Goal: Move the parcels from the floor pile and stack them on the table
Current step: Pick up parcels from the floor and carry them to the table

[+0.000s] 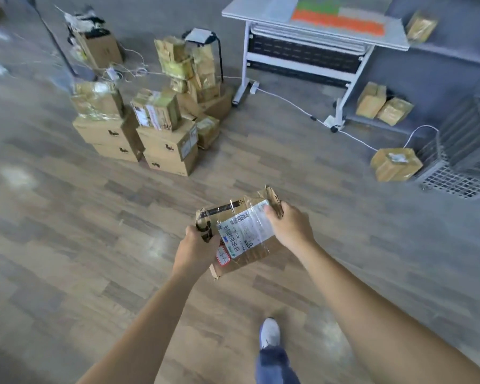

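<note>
Left hand (196, 249) and right hand (287, 225) clamp the crumpled parcel (241, 231) short of the table (247, 9); risk: slick tape slips, or the white cable (288, 103) under the table trips the person.

Head-worn wide view, down onto floor (67, 245)

floor (67, 245): parcel pile (155, 128) | table (234, 13): perhaps a coloured mat (338, 20)

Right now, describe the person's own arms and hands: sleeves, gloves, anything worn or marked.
Both hands are bare: the left hand and the right hand wear no gloves, and no ring or marking shows. The left forearm and right forearm are uncovered down to the frame's lower edge; no sleeve, watch or wristband is in view.
</note>
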### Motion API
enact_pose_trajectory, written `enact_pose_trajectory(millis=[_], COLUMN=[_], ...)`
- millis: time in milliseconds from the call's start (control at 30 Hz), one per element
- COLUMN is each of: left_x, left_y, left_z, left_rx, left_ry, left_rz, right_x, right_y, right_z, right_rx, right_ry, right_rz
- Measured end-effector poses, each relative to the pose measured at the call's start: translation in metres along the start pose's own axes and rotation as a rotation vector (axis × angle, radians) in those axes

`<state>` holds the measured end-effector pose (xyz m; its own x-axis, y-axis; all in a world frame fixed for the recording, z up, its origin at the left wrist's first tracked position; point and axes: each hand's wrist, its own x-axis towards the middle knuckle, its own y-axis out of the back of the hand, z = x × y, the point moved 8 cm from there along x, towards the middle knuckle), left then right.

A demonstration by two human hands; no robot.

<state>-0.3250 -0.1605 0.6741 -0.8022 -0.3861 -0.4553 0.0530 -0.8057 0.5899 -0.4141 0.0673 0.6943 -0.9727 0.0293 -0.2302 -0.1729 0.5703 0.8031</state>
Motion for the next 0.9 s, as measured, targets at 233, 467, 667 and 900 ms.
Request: enact_pose_trajectory(millis=[233,467,667,900], left_x=[0.045,0.113,0.202,0.315], left_y=[0.015,0.049,0.074,0.105], left_z=[0.111,0.190,0.267,0.371], left_rx=[0.010,0.164,0.351,0.400], left_ry=[-0.042,-0.113,-0.228,-0.367], left_rz=[0.116,0.218,0.275,0.230], right_x=[0.109,0.208,0.296,0.400], right_y=[0.067,0.103,0.120,0.140], right_z=[-0.031,-0.080,-0.148,-0.242], right_rx=[0.018,0.034,-0.107,-0.310], right_ry=[0.121,0.230,0.417,0.613], right_rz=[-0.042,-0.065,0.018,-0.038])
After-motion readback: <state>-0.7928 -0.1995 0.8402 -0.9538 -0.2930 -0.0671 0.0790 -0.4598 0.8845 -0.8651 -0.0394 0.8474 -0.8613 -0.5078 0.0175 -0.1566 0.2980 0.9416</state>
